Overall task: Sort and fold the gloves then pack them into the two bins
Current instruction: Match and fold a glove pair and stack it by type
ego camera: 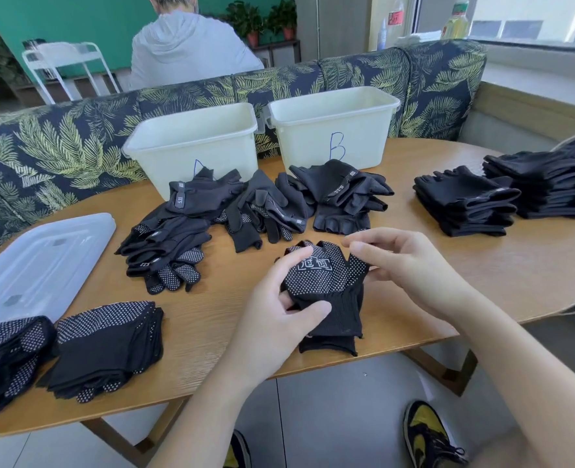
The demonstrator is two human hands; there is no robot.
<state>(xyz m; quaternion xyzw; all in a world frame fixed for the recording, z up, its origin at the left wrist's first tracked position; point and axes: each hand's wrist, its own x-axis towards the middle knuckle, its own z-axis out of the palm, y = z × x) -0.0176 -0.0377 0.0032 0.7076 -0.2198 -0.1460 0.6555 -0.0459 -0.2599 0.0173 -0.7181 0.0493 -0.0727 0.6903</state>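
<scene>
Holding a black knit glove [326, 288] just above the near edge of the wooden desk [414, 265], both hands are on it: the left hand [279, 309] has its grip curled round the palm and cuff, thumb across the cuff, while the right hand [404, 265] pinches the glove's right edge near the fingers. The glove is covered in little white grip dots and has a white boxed logo on the palm; another dark layer sticks out under the cuff, can't tell if it's a second glove. Behind it sits a messy pile of unsorted black gloves [255, 211], then two pale bins, the left bin [195, 143] with its letter mostly hidden by gloves, and the bin marked B [333, 126]. Folded plain black stacks [465, 204] sit far right, folded dotted stacks [107, 342] near left, partly cut off by the frame edge. A clear lid [39, 265] lies on the left.
</scene>
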